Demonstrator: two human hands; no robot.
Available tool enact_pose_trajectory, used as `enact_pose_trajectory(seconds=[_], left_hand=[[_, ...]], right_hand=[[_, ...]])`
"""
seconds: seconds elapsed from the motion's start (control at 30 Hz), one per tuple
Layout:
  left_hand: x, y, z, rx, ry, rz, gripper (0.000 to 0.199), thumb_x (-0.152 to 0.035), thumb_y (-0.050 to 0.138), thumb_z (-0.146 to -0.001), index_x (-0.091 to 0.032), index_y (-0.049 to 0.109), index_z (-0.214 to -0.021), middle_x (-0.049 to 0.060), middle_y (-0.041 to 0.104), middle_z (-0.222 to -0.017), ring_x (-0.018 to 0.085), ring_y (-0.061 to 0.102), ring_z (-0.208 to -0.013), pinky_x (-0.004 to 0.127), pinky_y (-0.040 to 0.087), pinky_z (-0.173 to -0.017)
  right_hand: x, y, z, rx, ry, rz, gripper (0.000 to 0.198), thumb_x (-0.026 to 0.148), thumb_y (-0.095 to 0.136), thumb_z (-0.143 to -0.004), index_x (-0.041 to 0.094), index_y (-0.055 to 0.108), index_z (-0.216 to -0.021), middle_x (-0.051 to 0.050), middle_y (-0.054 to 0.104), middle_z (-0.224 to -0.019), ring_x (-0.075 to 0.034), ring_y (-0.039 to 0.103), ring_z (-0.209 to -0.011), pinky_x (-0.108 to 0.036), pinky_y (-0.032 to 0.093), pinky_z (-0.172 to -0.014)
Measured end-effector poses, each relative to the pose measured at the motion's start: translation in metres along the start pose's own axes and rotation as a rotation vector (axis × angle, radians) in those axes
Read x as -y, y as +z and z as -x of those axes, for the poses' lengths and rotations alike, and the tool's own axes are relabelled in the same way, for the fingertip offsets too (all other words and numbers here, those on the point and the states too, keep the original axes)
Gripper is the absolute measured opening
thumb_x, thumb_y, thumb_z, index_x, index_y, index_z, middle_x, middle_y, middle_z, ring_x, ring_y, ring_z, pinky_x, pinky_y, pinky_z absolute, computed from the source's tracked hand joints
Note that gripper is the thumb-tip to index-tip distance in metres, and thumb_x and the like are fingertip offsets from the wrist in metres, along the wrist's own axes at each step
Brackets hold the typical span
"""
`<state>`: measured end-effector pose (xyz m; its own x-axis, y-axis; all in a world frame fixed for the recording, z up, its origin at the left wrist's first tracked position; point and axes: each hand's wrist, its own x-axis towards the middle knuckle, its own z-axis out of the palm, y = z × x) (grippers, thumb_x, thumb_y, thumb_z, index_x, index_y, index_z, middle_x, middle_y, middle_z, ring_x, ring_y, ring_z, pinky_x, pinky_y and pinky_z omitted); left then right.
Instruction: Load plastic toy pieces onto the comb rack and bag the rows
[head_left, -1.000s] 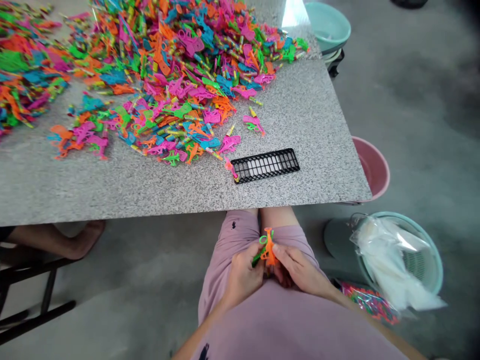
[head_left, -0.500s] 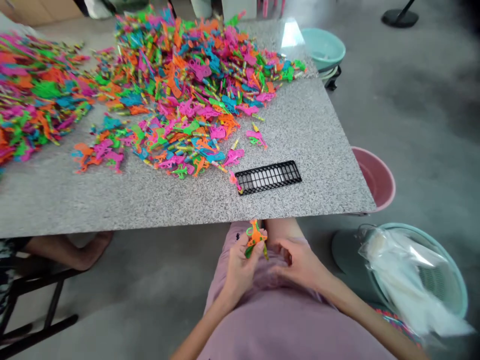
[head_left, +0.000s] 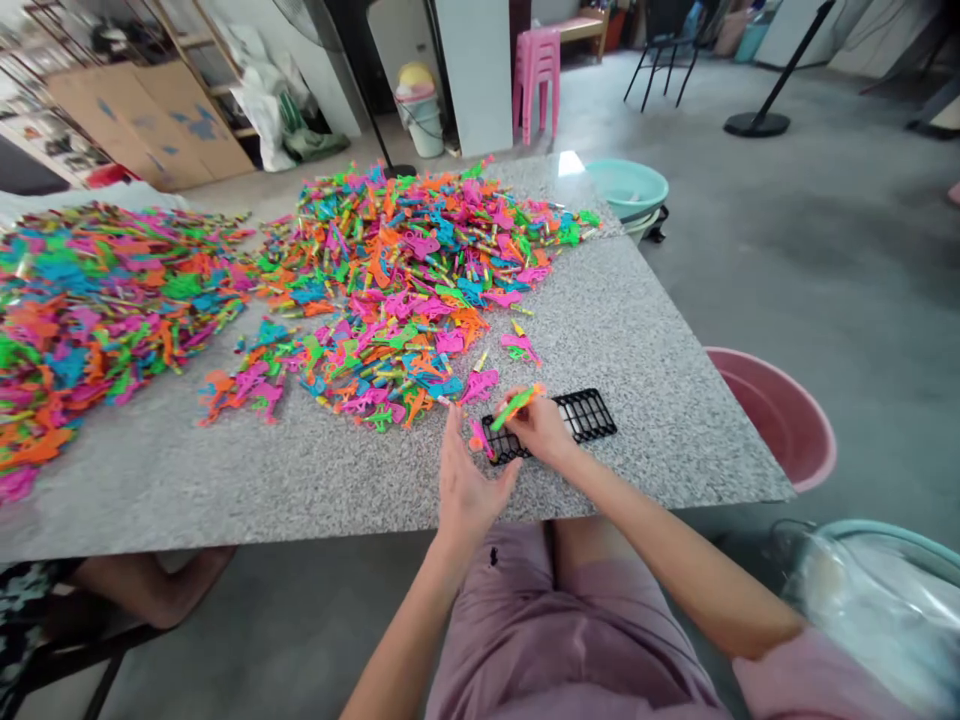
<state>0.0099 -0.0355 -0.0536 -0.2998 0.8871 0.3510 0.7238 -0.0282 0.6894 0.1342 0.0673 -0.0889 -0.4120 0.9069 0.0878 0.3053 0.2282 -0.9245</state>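
My right hand (head_left: 541, 430) grips a small green and orange plastic toy gun (head_left: 516, 405) above the left part of a black mesh basket (head_left: 589, 415). Close by on the left, my left hand (head_left: 469, 485) has its thumb and fingers apart, with nothing in it, beside the basket's left end. A pink toy gun (head_left: 482, 440) leans at that left end of the basket, between the two hands. Just beyond my hands lies a large heap of toy guns (head_left: 405, 260) in pink, green, orange and blue. My fingers hide part of the held toy.
Another heap of toy guns (head_left: 90, 320) covers the left of the speckled grey table (head_left: 337, 490). A pink tub (head_left: 780, 420) stands at the table's right edge, with a plastic-covered basin (head_left: 885, 590) nearer me. Another person's leg (head_left: 165, 590) shows at lower left.
The toy gun has gone from my left hand at my lap to my right hand over the basket. Both hands have moved up onto the table, and the view has tilted upward.
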Motion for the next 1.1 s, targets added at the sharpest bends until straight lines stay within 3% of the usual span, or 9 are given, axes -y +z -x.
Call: enact_pose_trajectory(seconds=[0.07, 0.17, 0.23, 0.37, 0.5, 0.73, 0.87, 1.1], left_hand=[[0.015, 0.018, 0.004, 0.045, -0.121, 0.006, 0.085, -0.026, 0.075, -0.075, -0.015, 0.028, -0.145, 0.016, 0.063, -0.126, 0.026, 0.065, -0.112, 0.038, 0.053, -0.091], [0.032, 0.034, 0.019, 0.038, -0.217, 0.0, 0.049, -0.027, 0.068, -0.084, -0.017, 0.047, -0.128, 0.007, 0.075, -0.096, 0.022, 0.073, -0.083, 0.031, 0.056, -0.073], [0.038, 0.037, 0.027, 0.031, -0.198, 0.001, 0.033, -0.029, 0.068, -0.085, -0.018, 0.055, -0.113, 0.006, 0.076, -0.09, 0.023, 0.074, -0.079, 0.031, 0.055, -0.072], [0.043, 0.037, 0.034, 0.028, -0.148, 0.017, 0.019, -0.027, 0.068, -0.085, -0.02, 0.061, -0.101, 0.006, 0.077, -0.092, 0.022, 0.074, -0.08, 0.03, 0.055, -0.075], [0.044, 0.038, 0.034, 0.015, -0.128, 0.013, 0.021, -0.027, 0.066, -0.086, -0.021, 0.061, -0.105, 0.006, 0.077, -0.094, 0.022, 0.074, -0.081, 0.029, 0.055, -0.074], [0.048, 0.035, 0.034, 0.047, -0.075, -0.006, 0.015, -0.031, 0.06, -0.091, -0.021, 0.066, -0.101, 0.006, 0.076, -0.087, 0.02, 0.073, -0.074, 0.028, 0.055, -0.073], [0.051, 0.033, 0.034, 0.087, -0.019, 0.002, 0.018, -0.03, 0.055, -0.093, -0.02, 0.069, -0.1, 0.008, 0.075, -0.084, 0.02, 0.073, -0.077, 0.027, 0.055, -0.074], [0.052, 0.033, 0.033, 0.096, 0.007, 0.005, 0.023, -0.03, 0.052, -0.094, -0.018, 0.069, -0.104, 0.008, 0.073, -0.078, 0.022, 0.073, -0.076, 0.028, 0.055, -0.072]], right_hand=[[-0.004, 0.015, -0.017, 0.026, 0.018, 0.034, 0.01, 0.026, 0.064, -0.084, 0.017, 0.063, -0.089, -0.004, 0.07, -0.081, -0.016, 0.064, -0.072, -0.026, 0.046, -0.068], [-0.008, 0.022, -0.023, 0.052, 0.024, 0.085, 0.015, 0.025, 0.067, -0.081, 0.016, 0.064, -0.092, -0.003, 0.07, -0.076, -0.016, 0.063, -0.069, -0.026, 0.045, -0.066], [-0.012, 0.018, -0.024, 0.088, -0.009, 0.065, 0.016, 0.022, 0.067, -0.08, 0.015, 0.065, -0.094, -0.003, 0.07, -0.079, -0.015, 0.063, -0.07, -0.025, 0.045, -0.067], [-0.018, 0.008, -0.032, 0.19, -0.072, -0.052, 0.012, 0.024, 0.062, -0.085, 0.015, 0.067, -0.091, -0.004, 0.071, -0.086, -0.017, 0.064, -0.079, -0.027, 0.047, -0.074], [-0.018, 0.008, -0.032, 0.265, -0.111, 0.047, 0.009, 0.023, 0.061, -0.086, 0.016, 0.066, -0.088, -0.004, 0.069, -0.083, -0.017, 0.063, -0.077, -0.027, 0.047, -0.073], [-0.023, 0.015, -0.019, 0.166, -0.332, 0.179, 0.01, 0.017, 0.057, -0.086, 0.019, 0.06, -0.095, -0.007, 0.063, -0.093, -0.02, 0.058, -0.09, -0.031, 0.046, -0.082], [-0.024, 0.015, -0.02, 0.214, -0.328, 0.24, 0.008, 0.012, 0.054, -0.085, 0.019, 0.057, -0.088, -0.004, 0.059, -0.086, -0.018, 0.055, -0.085, -0.029, 0.045, -0.079], [-0.03, 0.022, -0.022, 0.181, -0.331, 0.266, 0.012, 0.011, 0.048, -0.087, 0.018, 0.056, -0.091, -0.005, 0.059, -0.088, -0.018, 0.055, -0.086, -0.03, 0.046, -0.079]])
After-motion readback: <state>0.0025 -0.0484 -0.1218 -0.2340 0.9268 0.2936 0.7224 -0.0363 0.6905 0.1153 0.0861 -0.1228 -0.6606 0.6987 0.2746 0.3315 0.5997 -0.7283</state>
